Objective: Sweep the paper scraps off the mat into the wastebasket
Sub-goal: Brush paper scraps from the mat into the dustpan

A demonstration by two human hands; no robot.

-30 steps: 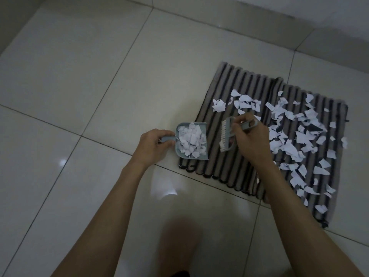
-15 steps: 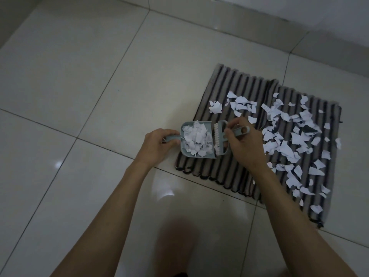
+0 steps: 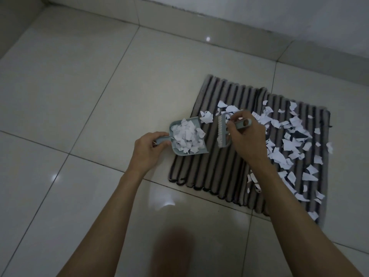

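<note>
A striped grey-and-black mat (image 3: 215, 168) lies on the tiled floor, its right half strewn with several white paper scraps (image 3: 289, 144). My left hand (image 3: 148, 148) grips the handle of a small grey-blue dustpan (image 3: 175, 150) heaped with scraps, resting on the mat's left edge. My right hand (image 3: 247, 138) grips a small hand brush (image 3: 282, 132), bristles down on the mat just right of the dustpan. A loose scrap (image 3: 206, 117) lies between them at the far side. No wastebasket is in view.
Glossy pale floor tiles (image 3: 89, 86) surround the mat. A wall and skirting (image 3: 259, 23) run along the far side. A blurred knee or leg (image 3: 173, 252) shows at the bottom centre.
The brush pushed up against the dustpan's mouth half a second ago, then drew back to the right, leaving a gap. The dustpan stays at the mat's left edge.
</note>
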